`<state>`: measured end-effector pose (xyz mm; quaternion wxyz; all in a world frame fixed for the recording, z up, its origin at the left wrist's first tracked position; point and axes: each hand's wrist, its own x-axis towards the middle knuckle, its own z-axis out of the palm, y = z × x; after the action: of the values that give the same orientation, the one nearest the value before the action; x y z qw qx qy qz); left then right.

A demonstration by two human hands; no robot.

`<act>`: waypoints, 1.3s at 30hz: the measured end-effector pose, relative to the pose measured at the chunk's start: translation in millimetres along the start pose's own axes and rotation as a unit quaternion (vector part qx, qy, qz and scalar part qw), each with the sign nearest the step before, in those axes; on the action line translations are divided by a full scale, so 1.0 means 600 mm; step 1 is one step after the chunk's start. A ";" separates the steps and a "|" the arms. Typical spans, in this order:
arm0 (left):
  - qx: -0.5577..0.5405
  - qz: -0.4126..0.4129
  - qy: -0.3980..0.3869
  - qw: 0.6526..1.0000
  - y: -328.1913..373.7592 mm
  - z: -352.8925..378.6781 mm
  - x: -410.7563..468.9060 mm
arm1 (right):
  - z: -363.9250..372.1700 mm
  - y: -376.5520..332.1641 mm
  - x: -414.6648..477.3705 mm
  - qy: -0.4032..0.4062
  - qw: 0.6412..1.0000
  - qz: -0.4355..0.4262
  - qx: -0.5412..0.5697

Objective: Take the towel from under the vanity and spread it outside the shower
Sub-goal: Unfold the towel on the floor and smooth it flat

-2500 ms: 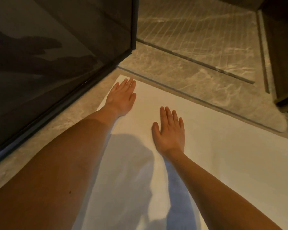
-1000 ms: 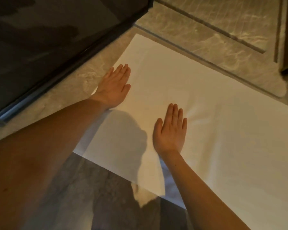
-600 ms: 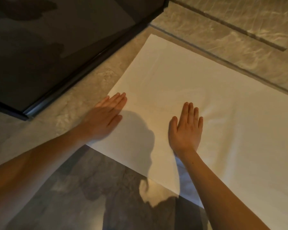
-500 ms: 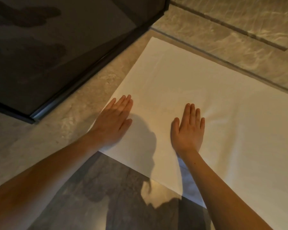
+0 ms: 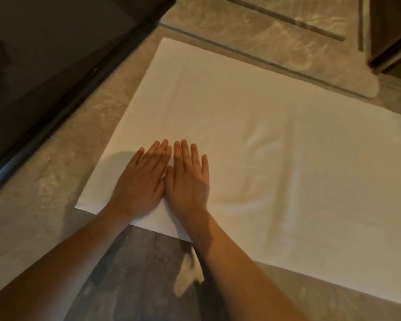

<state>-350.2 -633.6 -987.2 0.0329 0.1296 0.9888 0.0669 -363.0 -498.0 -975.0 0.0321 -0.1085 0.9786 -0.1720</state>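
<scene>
A white towel lies spread flat on the marble floor, just outside the shower threshold. A few soft creases show to the right of its middle. My left hand and my right hand rest palm down side by side on the towel near its near left edge, thumbs touching. Both hands are flat with fingers extended, holding nothing.
A dark glass shower panel with a black frame runs along the left. A dark wall or door frame stands at the top right. The shower floor lies beyond the threshold. My shadow falls on the marble floor near me.
My left hand has slid right across the towel until it meets my right hand. The right hand has stayed on the towel. The view has drawn back a little.
</scene>
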 end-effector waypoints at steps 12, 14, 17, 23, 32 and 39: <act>-0.007 -0.006 0.002 1.000 0.000 -0.001 -0.001 | -0.131 0.359 -0.210 0.013 0.952 0.296 -0.078; -0.010 -0.009 0.006 1.000 -0.002 0.001 -0.001 | -0.137 0.344 -0.198 0.017 0.952 0.295 -0.080; -0.009 -0.008 0.009 1.000 -0.005 0.005 -0.001 | -0.114 0.256 -0.112 0.034 0.977 0.203 -0.048; -0.003 -0.009 0.016 1.000 -0.003 -0.002 0.000 | -0.026 0.064 0.041 -0.010 1.000 -0.011 -0.001; -0.065 -0.025 0.138 0.988 0.051 -0.031 0.110 | -0.013 0.065 0.047 0.005 0.999 -0.034 -0.033; -0.048 0.047 0.116 0.991 0.060 0.005 0.147 | -0.024 0.093 0.039 -0.007 0.998 -0.059 -0.001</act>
<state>-425.8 -575.8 -989.3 -0.0786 0.1660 0.9744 0.1299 -398.3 -447.5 -981.1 0.0286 -0.1673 0.9704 -0.1720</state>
